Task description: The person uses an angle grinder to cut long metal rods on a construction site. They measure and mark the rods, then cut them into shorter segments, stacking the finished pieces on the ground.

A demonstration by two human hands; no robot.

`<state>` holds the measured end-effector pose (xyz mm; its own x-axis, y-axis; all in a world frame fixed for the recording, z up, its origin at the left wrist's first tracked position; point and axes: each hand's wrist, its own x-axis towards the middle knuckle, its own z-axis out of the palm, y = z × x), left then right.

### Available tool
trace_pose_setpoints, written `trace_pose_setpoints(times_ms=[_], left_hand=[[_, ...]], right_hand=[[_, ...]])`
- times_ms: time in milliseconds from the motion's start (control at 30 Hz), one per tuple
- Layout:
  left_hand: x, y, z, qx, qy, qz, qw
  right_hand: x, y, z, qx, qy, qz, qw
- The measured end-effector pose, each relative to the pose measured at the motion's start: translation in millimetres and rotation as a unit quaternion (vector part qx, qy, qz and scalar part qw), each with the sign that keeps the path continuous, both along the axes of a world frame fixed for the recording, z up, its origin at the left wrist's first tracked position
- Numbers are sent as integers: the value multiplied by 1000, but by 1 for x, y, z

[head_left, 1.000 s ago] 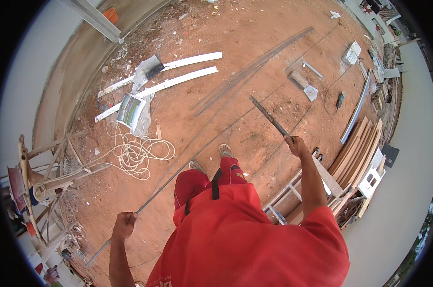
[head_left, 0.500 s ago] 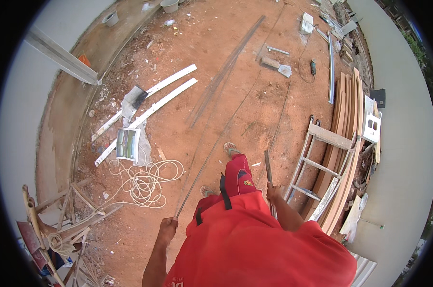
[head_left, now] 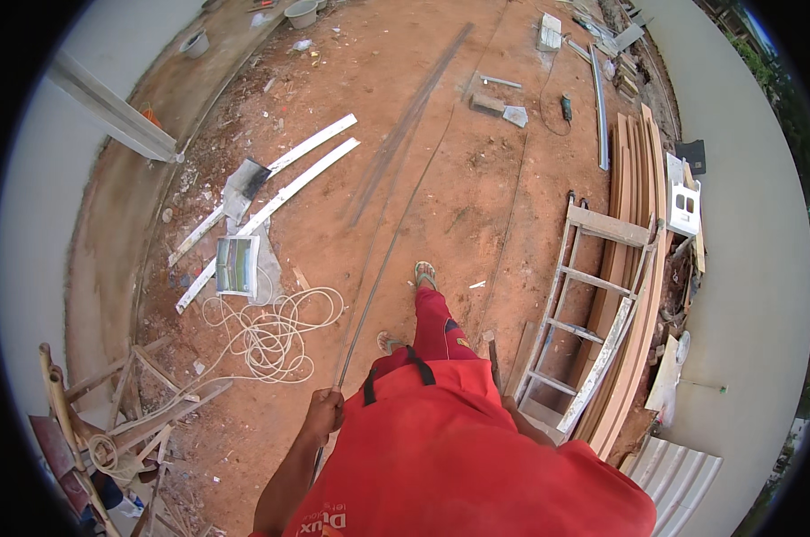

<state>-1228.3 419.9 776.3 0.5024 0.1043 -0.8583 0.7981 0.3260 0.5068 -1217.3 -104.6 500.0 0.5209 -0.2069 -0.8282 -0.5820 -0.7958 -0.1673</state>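
My left hand (head_left: 324, 413) is closed around a long thin steel rod (head_left: 382, 264) that runs forward over the red dirt, away from me. My right hand (head_left: 510, 405) is low at my hip, mostly hidden by my red shirt. It grips a short dark bar (head_left: 492, 351) whose end pokes forward beside my red trouser leg (head_left: 433, 324). Both my sandalled feet show on the dirt, the leading foot (head_left: 424, 273) just right of the rod.
A wooden ladder (head_left: 584, 313) lies to my right beside stacked planks (head_left: 636, 215). A coil of white rope (head_left: 270, 333) and white boards (head_left: 284, 174) lie to the left. Wooden scrap (head_left: 109, 421) sits at the lower left, corrugated sheet (head_left: 678, 470) at the lower right.
My right arm has dropped from a raised position to my hip, still holding the dark bar. I have walked forward, and the left hand has come closer to my body on the rod.
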Motion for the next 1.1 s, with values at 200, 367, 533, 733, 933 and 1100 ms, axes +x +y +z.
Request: trace_pose_setpoints(times_ms=[200,367,533,733,933,1100], left_hand=[[29,13,7,-58,28,27,998],[41,12,9,14,18,18,1000],[40,17,6,235,-58,-68,968],[20,38,-17,441,-79,-157,880],[21,55,1,559,-12,-173,811],[9,108,103,672,27,-228,704]], right_hand=[[76,53,68,4,-44,-148,988],[134,73,77,56,-68,-68,994],[173,105,101,97,-141,22,985],[197,144,143,151,-222,157,950],[213,180,179,165,-203,221,939],[223,193,173,161,-203,250,933]])
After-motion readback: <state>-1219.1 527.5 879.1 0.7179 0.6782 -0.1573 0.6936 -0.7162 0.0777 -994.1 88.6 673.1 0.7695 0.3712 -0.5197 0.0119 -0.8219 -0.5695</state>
